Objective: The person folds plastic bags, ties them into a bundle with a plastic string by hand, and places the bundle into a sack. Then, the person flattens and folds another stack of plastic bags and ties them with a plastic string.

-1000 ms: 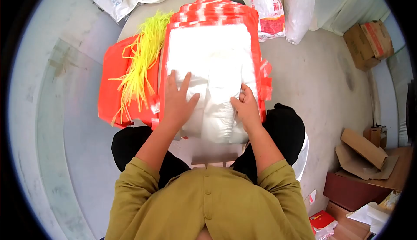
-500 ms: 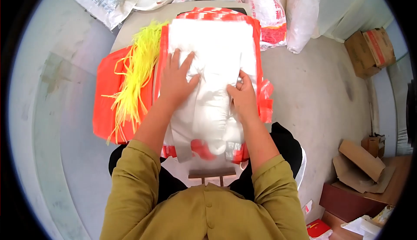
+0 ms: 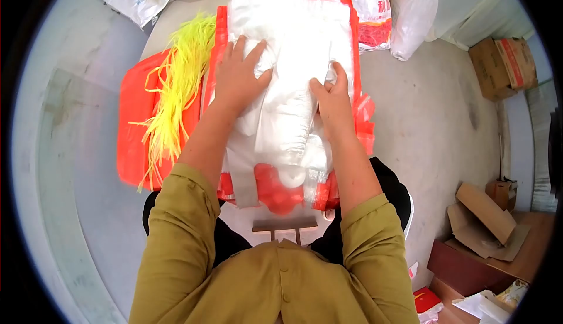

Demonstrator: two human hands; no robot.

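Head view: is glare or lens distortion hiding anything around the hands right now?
Head view: strong fisheye, dark vignette at the corners, floor edges curved. The white plastic bags are washed out by bright light, so folds near the top are hard to read. Left hand and right hand are sharp, resting on the bags.
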